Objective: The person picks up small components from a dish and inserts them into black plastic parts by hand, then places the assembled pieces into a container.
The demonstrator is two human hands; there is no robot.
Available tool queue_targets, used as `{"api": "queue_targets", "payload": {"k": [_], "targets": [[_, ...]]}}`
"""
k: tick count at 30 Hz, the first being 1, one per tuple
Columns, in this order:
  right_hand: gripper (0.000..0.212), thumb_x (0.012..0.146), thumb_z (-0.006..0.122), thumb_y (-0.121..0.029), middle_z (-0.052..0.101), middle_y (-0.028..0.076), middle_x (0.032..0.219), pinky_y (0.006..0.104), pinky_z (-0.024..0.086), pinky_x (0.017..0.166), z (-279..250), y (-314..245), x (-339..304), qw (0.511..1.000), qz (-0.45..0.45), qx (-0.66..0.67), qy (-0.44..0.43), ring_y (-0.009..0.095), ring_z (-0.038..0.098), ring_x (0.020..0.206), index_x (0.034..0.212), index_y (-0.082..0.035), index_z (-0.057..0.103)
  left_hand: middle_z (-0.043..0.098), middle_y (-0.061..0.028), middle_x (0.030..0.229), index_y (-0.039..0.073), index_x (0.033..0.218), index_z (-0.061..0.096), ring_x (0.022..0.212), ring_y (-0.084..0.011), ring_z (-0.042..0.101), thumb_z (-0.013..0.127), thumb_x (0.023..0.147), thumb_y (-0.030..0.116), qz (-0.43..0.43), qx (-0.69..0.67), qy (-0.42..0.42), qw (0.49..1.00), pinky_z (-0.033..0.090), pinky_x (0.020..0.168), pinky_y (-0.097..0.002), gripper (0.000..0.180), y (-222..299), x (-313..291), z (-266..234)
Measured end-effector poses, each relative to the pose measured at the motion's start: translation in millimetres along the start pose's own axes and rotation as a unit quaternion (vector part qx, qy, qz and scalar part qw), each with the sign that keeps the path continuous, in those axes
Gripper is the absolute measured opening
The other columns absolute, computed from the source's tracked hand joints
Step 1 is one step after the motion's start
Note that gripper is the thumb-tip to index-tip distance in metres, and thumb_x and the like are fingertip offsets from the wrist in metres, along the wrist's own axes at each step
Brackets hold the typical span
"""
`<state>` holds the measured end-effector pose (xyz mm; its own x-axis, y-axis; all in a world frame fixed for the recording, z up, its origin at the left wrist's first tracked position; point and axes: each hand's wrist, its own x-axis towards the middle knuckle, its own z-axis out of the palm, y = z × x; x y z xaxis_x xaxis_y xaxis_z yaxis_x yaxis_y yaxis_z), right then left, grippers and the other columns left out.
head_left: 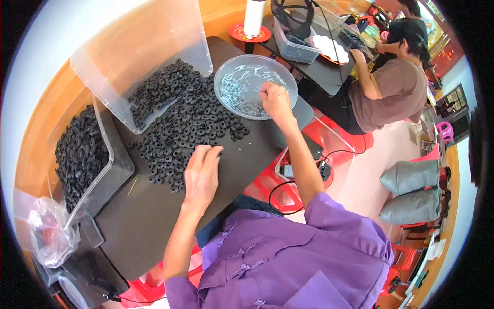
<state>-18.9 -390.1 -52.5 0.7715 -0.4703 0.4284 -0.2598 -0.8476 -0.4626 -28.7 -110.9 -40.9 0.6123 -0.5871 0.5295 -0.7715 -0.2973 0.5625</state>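
Purple shirt (267, 257), one, mine. Left hand (200, 177), fingers loosely bent at the heap, grip hidden; right hand (276, 103), fingers narrow, contents unclear, above one round tub (252, 85) of uncounted silvery bits (232, 92), counter's (149, 226) far-right corner. Black rings (180, 129), beyond counting, mid-counter; two clear bins (139, 36), one tipped, probably for easy reach.
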Motion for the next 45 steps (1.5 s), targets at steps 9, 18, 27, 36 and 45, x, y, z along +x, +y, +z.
{"api": "queue_targets", "payload": {"k": [9, 18, 27, 36, 45], "targets": [[0.01, 0.08, 0.063, -0.004, 0.064, 0.009, 0.075, 0.0296, 0.05, 0.067, -20, -71, -45, 0.935, -0.007, 0.339, -0.101, 0.013, 0.061, 0.07, 0.088, 0.002, 0.061, 0.053, -0.0027, 0.093, 0.001, 0.1, 0.063, 0.082, -0.0086, 0.054, 0.053, 0.086, -0.006, -0.215, -0.279, 0.025, 0.936, 0.048, 0.072, -0.0223, 0.019, -15, 3, -31], [0.009, 0.081, 0.064, -0.001, 0.064, 0.007, 0.079, 0.0243, 0.05, 0.063, -10, -109, -90, 0.871, 0.007, 0.44, -0.216, 0.009, 0.06, 0.07, 0.089, 0.002, 0.063, 0.064, -0.009, 0.094, 0.0, 0.102, 0.06, 0.082, -0.0164, 0.064, 0.061, 0.084, 0.0, -0.261, -0.491, 0.047, 0.83, 0.053, 0.076, -0.0288, 0.017, -46, -15, -36], [0.01, 0.08, 0.064, 0.002, 0.063, 0.006, 0.083, 0.0234, 0.05, 0.066, -3, -137, -100, 0.868, -0.045, 0.443, -0.222, 0.011, 0.061, 0.074, 0.09, 0.002, 0.064, 0.067, -0.0102, 0.094, 0.002, 0.1, 0.062, 0.08, -0.0129, 0.063, 0.063, 0.084, 0.003, -0.286, -0.596, 0.055, 0.748, 0.051, 0.073, -0.025, 0.016, -51, -21, -40], [0.009, 0.077, 0.067, 0.002, 0.063, 0.006, 0.077, 0.023, 0.051, 0.059, 1, -142, -102, 0.864, -0.048, 0.454, -0.214, 0.01, 0.062, 0.069, 0.084, 0.001, 0.061, 0.065, -0.0084, 0.091, 0.001, 0.097, 0.06, 0.08, -0.0141, 0.063, 0.062, 0.083, -0.001, -0.269, -0.539, 0.011, 0.798, 0.052, 0.075, -0.027, 0.015, -48, -23, -38], [0.007, 0.077, 0.067, 0.002, 0.063, 0.006, 0.075, 0.0214, 0.049, 0.058, -4, -131, -105, 0.814, 0.034, 0.52, -0.255, 0.01, 0.062, 0.068, 0.082, 0.002, 0.062, 0.066, -0.0095, 0.096, -0.003, 0.106, 0.059, 0.084, -0.0152, 0.065, 0.06, 0.086, 0.0, -0.272, -0.523, -0.08, 0.804, 0.054, 0.076, -0.0277, 0.02, -42, -23, -35]]}}
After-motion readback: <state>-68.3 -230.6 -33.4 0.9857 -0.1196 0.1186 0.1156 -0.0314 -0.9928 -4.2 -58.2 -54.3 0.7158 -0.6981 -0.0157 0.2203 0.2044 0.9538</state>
